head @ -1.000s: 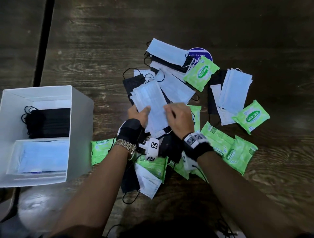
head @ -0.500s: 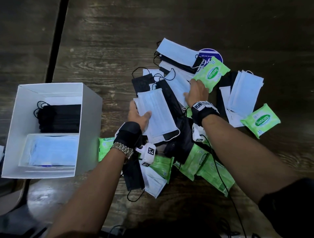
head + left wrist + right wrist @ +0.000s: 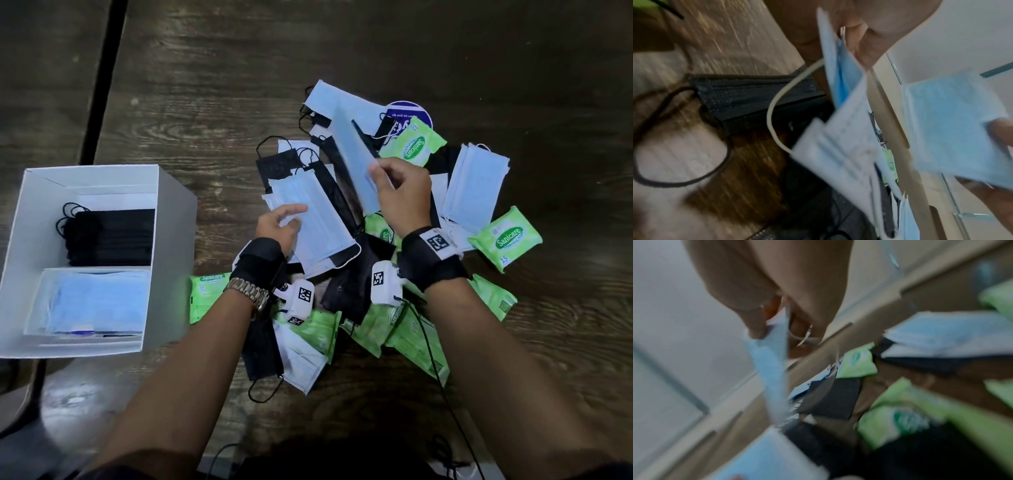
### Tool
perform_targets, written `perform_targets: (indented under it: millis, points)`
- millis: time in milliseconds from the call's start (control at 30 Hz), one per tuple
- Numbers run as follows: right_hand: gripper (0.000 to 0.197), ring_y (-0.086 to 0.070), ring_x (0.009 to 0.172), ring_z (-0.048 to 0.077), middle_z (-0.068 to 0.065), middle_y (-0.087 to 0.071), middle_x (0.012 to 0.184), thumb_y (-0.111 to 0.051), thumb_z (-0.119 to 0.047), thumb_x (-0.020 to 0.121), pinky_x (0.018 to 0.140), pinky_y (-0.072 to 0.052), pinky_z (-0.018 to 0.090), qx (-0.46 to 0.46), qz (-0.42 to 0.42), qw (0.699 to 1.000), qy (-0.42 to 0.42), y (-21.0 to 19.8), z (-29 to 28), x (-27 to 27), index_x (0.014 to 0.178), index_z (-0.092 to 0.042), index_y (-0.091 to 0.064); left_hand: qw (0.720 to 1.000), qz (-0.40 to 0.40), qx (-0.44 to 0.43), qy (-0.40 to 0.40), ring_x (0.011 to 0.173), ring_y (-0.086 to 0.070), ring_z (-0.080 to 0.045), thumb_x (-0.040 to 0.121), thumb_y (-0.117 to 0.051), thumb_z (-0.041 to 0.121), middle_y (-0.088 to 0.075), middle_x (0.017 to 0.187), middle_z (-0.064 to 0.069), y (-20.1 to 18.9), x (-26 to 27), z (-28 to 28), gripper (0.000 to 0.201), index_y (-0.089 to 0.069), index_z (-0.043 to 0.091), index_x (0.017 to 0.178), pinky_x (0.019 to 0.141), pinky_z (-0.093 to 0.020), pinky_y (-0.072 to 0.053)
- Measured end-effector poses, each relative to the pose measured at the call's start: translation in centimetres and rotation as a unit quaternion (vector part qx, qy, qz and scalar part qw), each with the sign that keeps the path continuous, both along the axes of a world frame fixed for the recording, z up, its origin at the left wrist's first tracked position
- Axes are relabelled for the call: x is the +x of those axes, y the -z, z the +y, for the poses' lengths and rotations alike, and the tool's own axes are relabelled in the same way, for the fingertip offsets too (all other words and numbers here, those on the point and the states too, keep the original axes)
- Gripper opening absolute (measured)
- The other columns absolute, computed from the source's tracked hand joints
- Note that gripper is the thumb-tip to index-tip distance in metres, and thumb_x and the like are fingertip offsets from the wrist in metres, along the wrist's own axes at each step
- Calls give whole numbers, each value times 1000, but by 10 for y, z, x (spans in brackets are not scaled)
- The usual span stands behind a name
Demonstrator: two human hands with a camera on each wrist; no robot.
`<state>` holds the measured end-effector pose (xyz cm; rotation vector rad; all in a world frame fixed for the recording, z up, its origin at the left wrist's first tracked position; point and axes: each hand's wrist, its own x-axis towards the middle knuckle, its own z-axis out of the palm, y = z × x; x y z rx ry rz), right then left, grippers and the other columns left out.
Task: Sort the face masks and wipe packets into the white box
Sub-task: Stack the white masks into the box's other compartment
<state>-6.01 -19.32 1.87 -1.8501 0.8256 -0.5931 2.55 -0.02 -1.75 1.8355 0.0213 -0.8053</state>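
A heap of blue face masks, black masks and green wipe packets lies on the dark wood table. My left hand pinches the near edge of a small stack of blue masks, which shows blurred in the left wrist view. My right hand pinches one blue mask by its edge and holds it up on end above the heap; in the right wrist view that mask hangs from the fingers. The white box stands at the left.
The box's far compartment holds black masks and its near one holds blue masks. A round blue sticker lies at the heap's far edge. More wipe packets lie under my right forearm. Bare table stretches beyond the heap.
My right hand reached to the far side of the heap, then came back lifting a single blue mask. My left hand kept hold of its stack of blue masks.
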Motion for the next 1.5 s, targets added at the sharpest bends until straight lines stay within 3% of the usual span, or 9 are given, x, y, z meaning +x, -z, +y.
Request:
perform_targets:
  millis: [133,267,467,600,700,833,1033,1267,1500]
  points:
    - [5,-65,76,6,0,-72,83,-65,-10,94,76,-54,22,274,-41,961,-25,-13,20,-13,92,-8,-69,992,18,-103,-70,99,-63,-14,98,-55,25,-68,111,-11,-14,-7,-7,23,-72,11,92,96,-32,-51]
    - [8,-65,72,10,8,-74,88,-70,-11,91,74,-55,29,253,84,962,-50,10,38,-22,94,-3,-69,994,46,-73,-70,95,-61,-21,90,-57,52,-68,90,6,-20,-8,-6,37,-70,21,76,92,-40,-47]
    - [61,-66,95,2,-6,-70,108,-89,-27,70,81,-54,19,174,128,971,-105,31,48,-27,123,-16,-60,986,-121,-87,71,114,-60,-20,79,-75,19,-58,128,-9,-14,-9,7,63,-41,18,132,93,-51,-51]
    - [40,-71,94,14,6,-73,109,-78,-6,82,83,-59,33,196,68,969,-133,24,52,-16,119,-3,-64,951,-254,-101,143,149,-15,-19,81,-68,3,-11,162,-1,-24,-3,3,103,3,18,154,119,-51,-22]
    - [32,-68,84,0,-2,-71,97,-76,-2,82,80,-56,22,142,25,982,-119,18,56,-9,111,-8,-65,946,-277,-149,78,136,-41,-12,81,-66,-7,-39,146,-15,-29,-5,0,103,9,3,151,114,-37,-35]
    - [36,-70,94,26,11,-72,101,-80,-3,77,84,-55,36,141,-19,979,-144,26,60,-11,108,0,-63,960,-208,-184,-10,81,-61,0,70,-57,-17,-59,96,3,-13,-10,0,87,-15,-3,145,81,-19,-51]
    - [36,-66,87,27,13,-67,95,-79,-17,72,77,-51,35,96,11,971,-218,36,64,-10,98,-1,-60,974,-132,-173,-62,82,-63,-17,63,-70,4,-63,92,-10,7,-21,-10,41,-48,6,97,76,-28,-54]
    - [41,-66,92,-3,-5,-68,101,-78,4,74,83,-50,16,121,38,966,-225,35,56,3,111,-3,-62,982,-116,-147,-16,73,-57,8,60,-48,-15,-56,88,0,2,-14,-16,49,-45,2,106,64,-11,-48]
    - [41,-66,102,8,4,-69,111,-74,-9,76,91,-50,21,87,43,973,-208,42,54,3,115,-5,-63,991,-105,-81,5,79,-62,-3,72,-57,-6,-62,87,3,9,-14,-14,35,-56,6,105,68,-18,-49]
